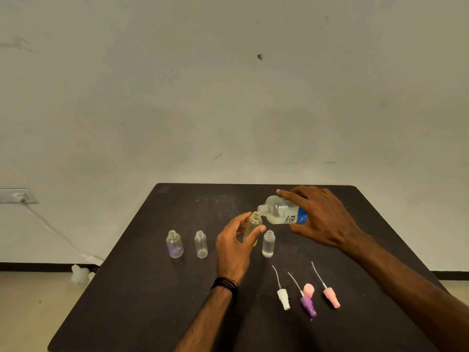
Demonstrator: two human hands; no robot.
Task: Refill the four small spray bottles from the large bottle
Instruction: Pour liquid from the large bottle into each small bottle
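Note:
My right hand (pixel 322 217) grips the large clear bottle (pixel 281 210) with a blue label, tipped on its side with its open mouth at the neck of a small yellowish bottle (pixel 252 224). My left hand (pixel 236 247) holds that small bottle, lifted and slightly tilted. Three other small bottles stand uncapped on the dark table (pixel 152 301): one with purple tint (pixel 174 244) at the left, a clear one (pixel 201 244) beside it, and a clear one (pixel 268 243) just right of my left hand.
Spray tops with dip tubes lie near the front right: white (pixel 283 298), purple (pixel 308 305), pink (pixel 331 297), and a small pink cap (pixel 308 289). A wall stands behind the table. A cable and a white object (pixel 80 274) lie on the floor at left.

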